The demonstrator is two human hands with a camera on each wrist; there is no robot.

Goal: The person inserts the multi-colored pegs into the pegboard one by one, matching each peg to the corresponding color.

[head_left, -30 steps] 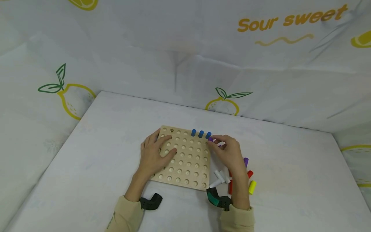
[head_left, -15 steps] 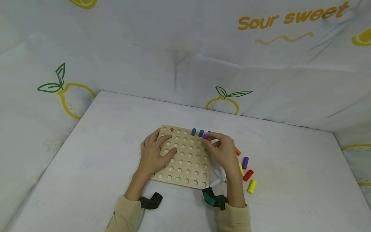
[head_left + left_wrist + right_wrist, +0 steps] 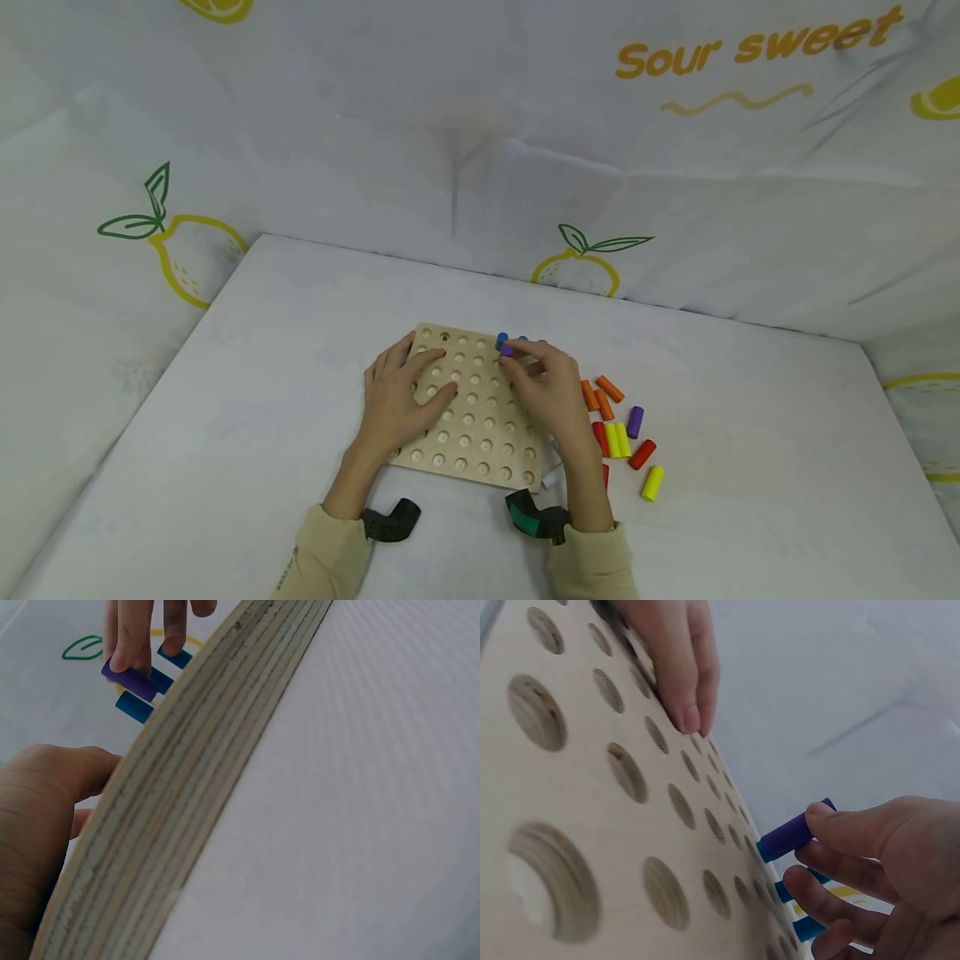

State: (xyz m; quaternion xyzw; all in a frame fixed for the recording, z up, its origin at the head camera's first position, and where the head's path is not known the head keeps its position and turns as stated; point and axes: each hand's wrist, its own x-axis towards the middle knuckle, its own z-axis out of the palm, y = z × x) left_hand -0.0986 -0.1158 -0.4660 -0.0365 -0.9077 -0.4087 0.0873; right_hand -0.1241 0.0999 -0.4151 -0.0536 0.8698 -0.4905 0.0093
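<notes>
"What's blocked?"
"Right hand (image 3: 546, 387) mostly covers two blue pegs (image 3: 522, 338); forearm (image 3: 585, 483) hides parts of a white peg (image 3: 552, 477) and red peg (image 3: 605, 475). Left hand (image 3: 397, 396) covers some board (image 3: 478, 410)."
"Purple peg (image 3: 507, 351)?"
"Lower end unclear, seated or not. Left sleeve (image 3: 330, 550) runs out of head view; lettering (image 3: 286, 575) too small."

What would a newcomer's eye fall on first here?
Probably the purple peg pinched in the right hand, over the far right part of the wooden pegboard, near the standing blue pegs. Next, the bright loose pegs scattered right of the pegboard, then the orange "Sour sweet" lettering at the upper right of the backdrop.
</notes>
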